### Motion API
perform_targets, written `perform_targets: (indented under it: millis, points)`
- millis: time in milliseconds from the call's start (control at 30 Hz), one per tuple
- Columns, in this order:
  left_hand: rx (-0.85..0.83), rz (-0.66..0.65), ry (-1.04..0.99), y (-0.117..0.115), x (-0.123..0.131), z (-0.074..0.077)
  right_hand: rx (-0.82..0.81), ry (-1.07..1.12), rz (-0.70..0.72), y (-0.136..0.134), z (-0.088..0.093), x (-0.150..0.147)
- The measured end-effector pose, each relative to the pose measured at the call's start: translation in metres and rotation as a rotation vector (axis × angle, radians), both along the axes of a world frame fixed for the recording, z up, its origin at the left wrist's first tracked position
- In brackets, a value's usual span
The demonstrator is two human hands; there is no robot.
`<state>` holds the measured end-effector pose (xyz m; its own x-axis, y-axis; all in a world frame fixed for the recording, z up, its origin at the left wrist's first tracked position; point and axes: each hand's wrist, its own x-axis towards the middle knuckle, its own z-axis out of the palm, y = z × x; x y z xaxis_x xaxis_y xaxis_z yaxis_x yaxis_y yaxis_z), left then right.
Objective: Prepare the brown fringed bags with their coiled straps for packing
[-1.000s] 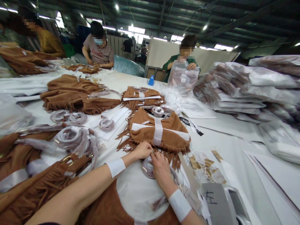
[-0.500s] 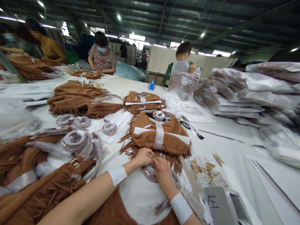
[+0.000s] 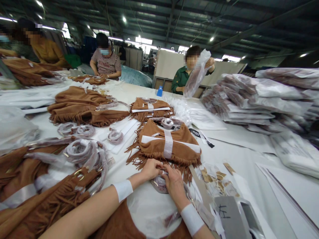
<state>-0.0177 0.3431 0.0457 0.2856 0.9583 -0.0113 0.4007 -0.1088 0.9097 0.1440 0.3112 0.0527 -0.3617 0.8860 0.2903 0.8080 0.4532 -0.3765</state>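
Observation:
Low in the middle of the head view, my left hand (image 3: pixel 151 169) and my right hand (image 3: pixel 174 182) meet with fingertips pinched together at the top of a coiled strap (image 3: pixel 159 186) in clear wrapping. My fingers hide the exact spot they grip. Below the coil lies a brown suede bag (image 3: pixel 117 220), its curved opening around white filling. Just beyond my hands rests a fringed brown bag (image 3: pixel 149 146) with a white paper band (image 3: pixel 168 144) around it. Both my wrists carry white wraps.
Brown bags with wrapped straps (image 3: pixel 82 147) lie at left, and loose strap coils (image 3: pixel 115 136) beyond them. At right are paper tags (image 3: pixel 219 179), a grey box (image 3: pixel 230 215) and a high stack of bagged goods (image 3: pixel 246 96). Across the table a co-worker (image 3: pixel 183 78) lifts a plastic bag (image 3: pixel 198 73).
My hands stay at the coil, their fingertips shifting slightly. The co-worker opposite has raised and tilted the plastic bag. My view has turned a little to the right.

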Motion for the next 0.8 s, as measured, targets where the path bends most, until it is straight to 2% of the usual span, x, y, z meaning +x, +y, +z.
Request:
perform_targets:
  millis: [300, 633, 800]
  points:
    - [0.105, -0.044, 0.049, -0.003, -0.004, -0.001, 0.041, -0.001, 0.008, -0.003, -0.001, 0.001]
    - [0.184, -0.175, 0.067, -0.014, -0.01, 0.005, 0.057, 0.016, 0.026, -0.005, -0.008, 0.005]
    - [0.219, -0.187, 0.124, -0.017, -0.012, 0.004, 0.069, 0.048, 0.033, -0.004, -0.011, 0.007]
